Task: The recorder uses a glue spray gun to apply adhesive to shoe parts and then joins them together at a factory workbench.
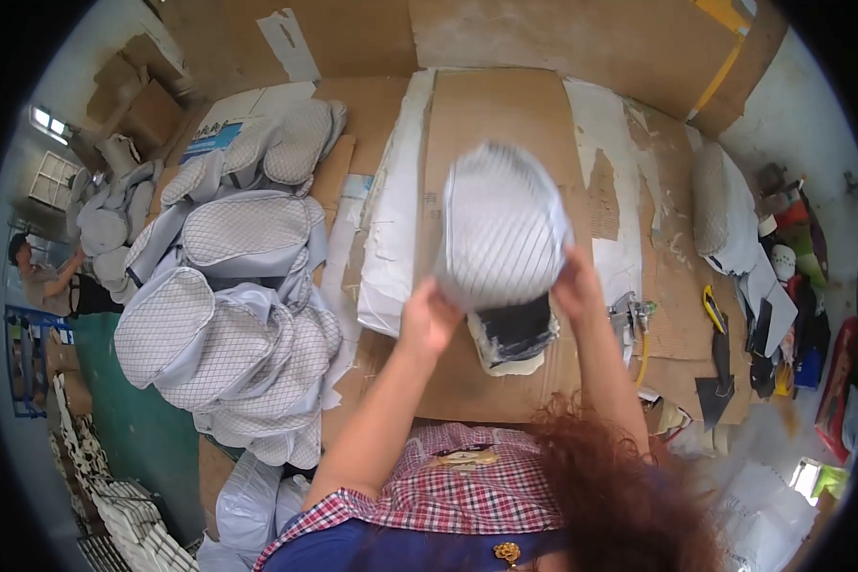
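Observation:
Between my two hands is a rounded grey quilted fabric cover (505,229) with a pale border, raised over the cardboard-covered table and slightly blurred. My left hand (431,313) is closed on its lower left edge. On the opposite side, my right hand (578,282) grips the lower right edge. Just below the cover lies a black pad (517,329) on a worn, pale-edged block, its far part hidden by the cover. To the left, a large heap of similar quilted covers (243,234) is piled up. Another such piece (725,205) stands at the right end of the table.
A spray gun (631,313) with a yellow hose lies right of my hands. Farther right are a yellow-handled cutter (713,307) and a dark triangular scraper-like tool (715,391). Cardboard walls (505,38) back the table. At far left another person (43,272) works by more covers.

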`<action>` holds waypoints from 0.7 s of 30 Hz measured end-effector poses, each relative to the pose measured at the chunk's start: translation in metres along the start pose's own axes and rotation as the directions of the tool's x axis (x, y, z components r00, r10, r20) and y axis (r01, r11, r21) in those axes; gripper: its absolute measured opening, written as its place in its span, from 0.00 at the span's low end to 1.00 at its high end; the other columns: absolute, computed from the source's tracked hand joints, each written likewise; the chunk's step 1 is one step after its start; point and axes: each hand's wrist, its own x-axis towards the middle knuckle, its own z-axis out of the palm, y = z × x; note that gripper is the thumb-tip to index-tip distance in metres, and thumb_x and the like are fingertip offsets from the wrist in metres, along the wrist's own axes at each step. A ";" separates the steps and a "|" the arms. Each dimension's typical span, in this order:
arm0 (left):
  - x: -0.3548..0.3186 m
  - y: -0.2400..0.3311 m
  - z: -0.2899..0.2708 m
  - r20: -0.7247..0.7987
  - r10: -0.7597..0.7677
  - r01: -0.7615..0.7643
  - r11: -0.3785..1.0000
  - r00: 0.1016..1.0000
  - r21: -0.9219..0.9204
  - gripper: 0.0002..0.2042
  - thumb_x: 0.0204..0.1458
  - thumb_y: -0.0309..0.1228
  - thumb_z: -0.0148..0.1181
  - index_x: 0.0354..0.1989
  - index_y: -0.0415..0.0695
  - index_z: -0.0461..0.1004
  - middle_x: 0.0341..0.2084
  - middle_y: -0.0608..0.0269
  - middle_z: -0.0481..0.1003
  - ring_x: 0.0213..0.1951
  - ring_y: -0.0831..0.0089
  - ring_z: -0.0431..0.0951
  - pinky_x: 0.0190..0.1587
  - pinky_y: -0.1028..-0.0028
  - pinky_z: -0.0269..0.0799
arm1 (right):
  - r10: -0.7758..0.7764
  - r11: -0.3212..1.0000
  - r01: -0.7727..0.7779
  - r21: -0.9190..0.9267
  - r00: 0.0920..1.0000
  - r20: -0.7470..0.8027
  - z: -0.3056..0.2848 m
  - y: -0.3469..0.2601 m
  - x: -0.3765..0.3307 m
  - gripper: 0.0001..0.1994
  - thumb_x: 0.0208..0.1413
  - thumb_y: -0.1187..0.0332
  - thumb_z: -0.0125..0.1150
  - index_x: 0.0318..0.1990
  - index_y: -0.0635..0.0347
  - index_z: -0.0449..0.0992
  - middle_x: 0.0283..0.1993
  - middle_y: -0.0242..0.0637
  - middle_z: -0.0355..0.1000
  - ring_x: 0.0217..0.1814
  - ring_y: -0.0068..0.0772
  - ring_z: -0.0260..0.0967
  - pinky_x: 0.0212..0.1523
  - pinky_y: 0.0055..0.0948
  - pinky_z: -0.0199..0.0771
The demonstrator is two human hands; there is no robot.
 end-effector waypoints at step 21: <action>-0.055 -0.068 -0.050 -0.192 0.720 0.121 0.149 0.667 0.981 0.20 0.49 0.31 0.47 0.50 0.37 0.59 0.50 0.49 0.59 0.49 0.56 0.62 0.51 0.60 0.58 | -0.553 -0.039 0.143 -0.989 0.822 0.140 -0.115 0.007 -0.081 0.11 0.47 0.65 0.55 0.30 0.66 0.67 0.28 0.45 0.67 0.29 0.43 0.65 0.31 0.35 0.64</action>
